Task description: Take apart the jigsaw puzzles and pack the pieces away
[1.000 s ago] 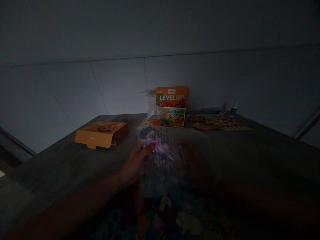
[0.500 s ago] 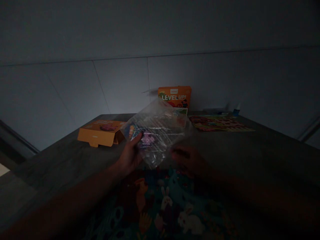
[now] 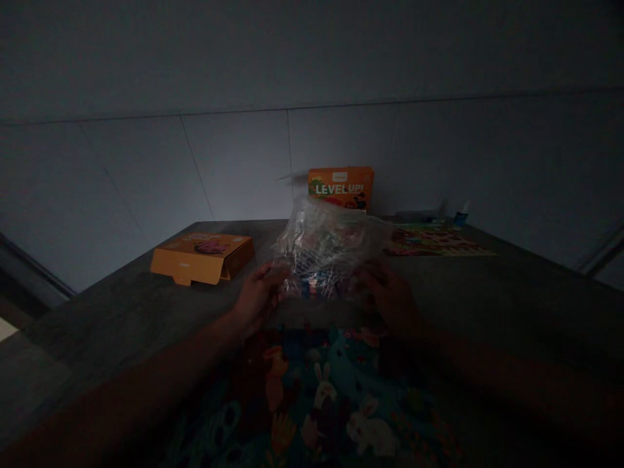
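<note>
A clear plastic bag (image 3: 331, 240) is held up over the table between my two hands. Colourful pieces, blue and pinkish, show through its lower part; their exact kind is hard to make out in the dim light. My left hand (image 3: 260, 289) grips the bag's left edge with thumb and fingers. On the opposite edge, my right hand (image 3: 387, 292) is closed on the plastic, its fingertips dark and partly hidden. Below the hands lies a picture (image 3: 324, 396) with white rabbits, an orange animal and flowers on a teal ground.
An orange open-ended box (image 3: 195, 260) lies at the left. Against the wall stands an orange "LEVEL UP!" box (image 3: 341, 185). At the back right are a farm-like picture sheet (image 3: 443, 242) and a small blue-and-white bottle (image 3: 461, 214). The table (image 3: 121, 312) is grey.
My right hand has come up and taken hold of the bag's right side. The bag has turned and bunched, so the purple piece seen before is no longer plainly visible.
</note>
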Demonstrator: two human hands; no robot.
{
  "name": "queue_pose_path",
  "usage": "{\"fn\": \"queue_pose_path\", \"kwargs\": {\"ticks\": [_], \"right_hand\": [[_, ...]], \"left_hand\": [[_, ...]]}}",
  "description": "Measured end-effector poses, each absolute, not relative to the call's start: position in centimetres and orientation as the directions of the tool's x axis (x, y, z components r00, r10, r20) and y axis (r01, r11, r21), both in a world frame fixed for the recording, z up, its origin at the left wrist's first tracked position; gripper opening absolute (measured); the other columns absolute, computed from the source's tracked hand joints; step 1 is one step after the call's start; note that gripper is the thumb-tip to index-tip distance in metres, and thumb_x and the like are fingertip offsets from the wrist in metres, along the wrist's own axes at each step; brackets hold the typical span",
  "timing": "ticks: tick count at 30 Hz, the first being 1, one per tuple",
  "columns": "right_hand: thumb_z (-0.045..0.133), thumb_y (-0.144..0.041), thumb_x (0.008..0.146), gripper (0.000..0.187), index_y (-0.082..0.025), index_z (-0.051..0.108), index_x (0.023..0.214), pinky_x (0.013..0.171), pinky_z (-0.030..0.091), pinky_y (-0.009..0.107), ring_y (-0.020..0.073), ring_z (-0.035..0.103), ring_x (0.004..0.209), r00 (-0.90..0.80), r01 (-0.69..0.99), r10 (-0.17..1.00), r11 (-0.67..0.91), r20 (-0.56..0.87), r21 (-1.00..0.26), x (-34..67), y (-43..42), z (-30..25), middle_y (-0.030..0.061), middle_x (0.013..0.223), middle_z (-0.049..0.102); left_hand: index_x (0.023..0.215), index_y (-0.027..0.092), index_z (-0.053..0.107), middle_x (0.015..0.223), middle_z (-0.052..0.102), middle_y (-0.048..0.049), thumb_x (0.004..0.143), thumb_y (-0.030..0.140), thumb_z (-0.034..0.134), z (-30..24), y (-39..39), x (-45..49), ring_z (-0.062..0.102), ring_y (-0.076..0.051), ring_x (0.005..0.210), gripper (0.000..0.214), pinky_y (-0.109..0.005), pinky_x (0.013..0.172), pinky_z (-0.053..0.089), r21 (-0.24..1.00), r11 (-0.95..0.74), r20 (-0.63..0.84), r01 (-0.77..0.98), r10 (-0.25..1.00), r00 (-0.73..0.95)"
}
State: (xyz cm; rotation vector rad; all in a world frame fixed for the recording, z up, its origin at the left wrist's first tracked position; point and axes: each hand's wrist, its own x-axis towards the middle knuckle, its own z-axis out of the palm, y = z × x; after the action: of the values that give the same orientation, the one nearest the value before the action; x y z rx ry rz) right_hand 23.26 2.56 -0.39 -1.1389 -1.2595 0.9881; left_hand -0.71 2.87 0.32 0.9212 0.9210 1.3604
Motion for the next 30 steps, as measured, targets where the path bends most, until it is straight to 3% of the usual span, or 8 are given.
{"fn": "queue_pose_path", "kwargs": {"ticks": [4, 8, 11, 15, 18, 22, 26, 30], "right_hand": [[0.064, -0.042, 0.073, 0.056, -0.025, 0.048, 0.124, 0.059, 0.057, 0.03, 0.0243, 0.067, 0.097, 0.019, 0.004, 0.955, 0.295, 0.295, -0.956, 23.1, 2.5, -0.3, 0.0123, 0.135, 0.056], [0.056, -0.03, 0.081, 0.026, -0.021, 0.06, 0.105, 0.075, 0.055, 0.035, 0.0221, 0.066, 0.094, -0.109, 0.287, 0.888, 0.458, 0.446, -0.841, 23.2, 1.6, -0.6, 0.0103, 0.109, 0.067], [0.053, -0.027, 0.087, 0.018, -0.02, 0.063, 0.1, 0.085, 0.051, 0.038, 0.0217, 0.063, 0.095, -0.433, 0.412, 0.707, 0.707, 0.559, -0.575, 23.3, 0.1, -0.5, 0.009, 0.1, 0.066], [0.068, -0.05, 0.08, 0.05, -0.018, 0.063, 0.118, 0.088, 0.049, 0.042, 0.0272, 0.059, 0.102, -0.753, 0.409, 0.535, 0.836, 0.383, -0.365, 23.0, -1.6, 0.2, 0.0125, 0.111, 0.061], [0.072, -0.056, 0.075, 0.061, -0.02, 0.062, 0.123, 0.087, 0.049, 0.041, 0.0284, 0.058, 0.101, -0.781, 0.482, 0.584, 0.788, 0.221, -0.383, 22.9, -1.8, 1.2, 0.0126, 0.114, 0.059], [0.075, -0.047, 0.076, 0.053, -0.022, 0.061, 0.121, 0.087, 0.047, 0.04, 0.0278, 0.058, 0.103, -0.776, 0.564, 0.63, 0.716, 0.032, -0.411, 23.7, -0.9, 2.8, 0.0108, 0.115, 0.058], [0.076, -0.031, 0.074, 0.046, -0.021, 0.059, 0.116, 0.091, 0.045, 0.041, 0.0276, 0.055, 0.107, -0.799, 0.564, 0.596, 0.699, -0.076, -0.44, 24.5, 0.1, 3.5, 0.0087, 0.117, 0.056], [0.074, -0.017, 0.07, 0.038, -0.019, 0.059, 0.105, 0.089, 0.045, 0.04, 0.0272, 0.055, 0.106, -0.782, 0.58, 0.617, 0.674, -0.083, -0.458, 24.7, 0.3, 3.2, 0.0076, 0.114, 0.057]], "left_hand": [[0.082, 0.013, 0.062, 0.078, 0.069, -0.0043, 0.069, 0.018, 0.076, -0.4, 3.1, -0.9, 0.066, -0.017, 0.067, 0.02, -0.027, 0.065, 0.055, 0.966, -0.052, 0.025, -0.255, 0.994, -0.107], [0.089, 0.014, 0.064, 0.083, 0.068, -0.0052, 0.063, 0.019, 0.079, -0.6, 3.3, -1.3, 0.063, -0.018, 0.073, 0.03, -0.025, 0.063, 0.049, 0.988, -0.146, 0.132, -0.042, 0.965, -0.227], [0.102, 0.017, 0.062, 0.096, 0.064, -0.0045, 0.06, 0.011, 0.075, -0.2, 3.2, -1.8, 0.06, -0.02, 0.089, 0.045, -0.024, 0.071, 0.046, 0.958, -0.26, 0.285, 0.121, 0.902, -0.325], [0.094, 0.018, 0.067, 0.08, 0.064, -0.0026, 0.073, 0.013, 0.061, 1.2, 2.6, -3.2, 0.059, -0.018, 0.071, 0.022, -0.025, 0.065, 0.043, 0.683, -0.405, 0.524, 0.608, 0.851, -0.022], [0.08, 0.019, 0.07, 0.072, 0.067, -0.0029, 0.072, 0.01, 0.058, 2.7, 1.7, -4.7, 0.06, -0.017, 0.063, 0.017, -0.026, 0.063, 0.042, 0.502, -0.53, 0.437, 0.684, 0.838, 0.328], [0.091, 0.018, 0.07, 0.083, 0.069, -0.0057, 0.084, 0.015, 0.052, 4.4, 0.6, -5.8, 0.063, -0.019, 0.072, 0.019, -0.027, 0.063, 0.042, 0.208, -0.764, 0.154, 0.611, 0.642, 0.751], [0.1, 0.018, 0.066, 0.094, 0.065, -0.0066, 0.082, 0.037, 0.068, 5.0, -0.2, -5.4, 0.064, -0.021, 0.077, 0.027, -0.029, 0.064, 0.046, 0.152, -0.738, -0.027, 0.657, 0.661, 0.75], [0.108, 0.018, 0.063, 0.102, 0.063, -0.0081, 0.078, 0.039, 0.073, 5.1, -0.5, -4.7, 0.063, -0.024, 0.086, 0.038, -0.032, 0.07, 0.05, 0.172, -0.687, -0.086, 0.706, 0.704, 0.705]]}}
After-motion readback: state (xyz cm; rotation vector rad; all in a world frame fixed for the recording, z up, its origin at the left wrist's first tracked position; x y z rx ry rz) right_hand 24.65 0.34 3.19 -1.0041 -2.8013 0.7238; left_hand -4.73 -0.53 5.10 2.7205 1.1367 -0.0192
